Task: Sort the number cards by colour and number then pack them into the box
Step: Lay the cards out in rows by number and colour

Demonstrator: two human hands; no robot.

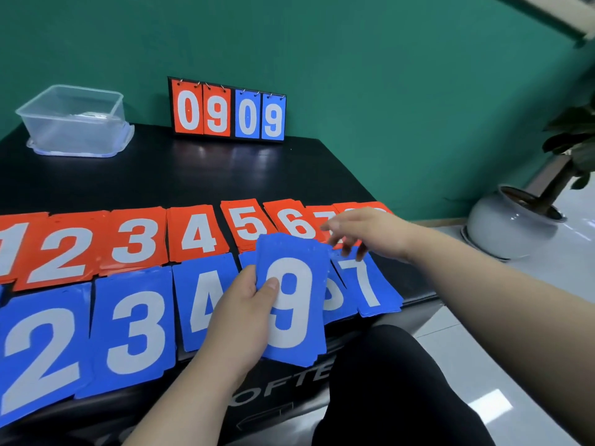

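Number cards (138,239) are lying in a red row and a blue row on the table (225,175), so sorting is seemingly finishing. The left hand (238,317) is pinching the blue 9 card (289,304), thumb on its face, and that card is probably needing a spot beyond the blue 7 card (370,284). The right hand (370,233) is hovering with fingers loosely spread, holding nothing.

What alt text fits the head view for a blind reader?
The left hand grips a blue card with a white 9 over a black table with a row of red number cards behind a blue row. The right hand hovers at their right end; a clear plastic box stands far left.
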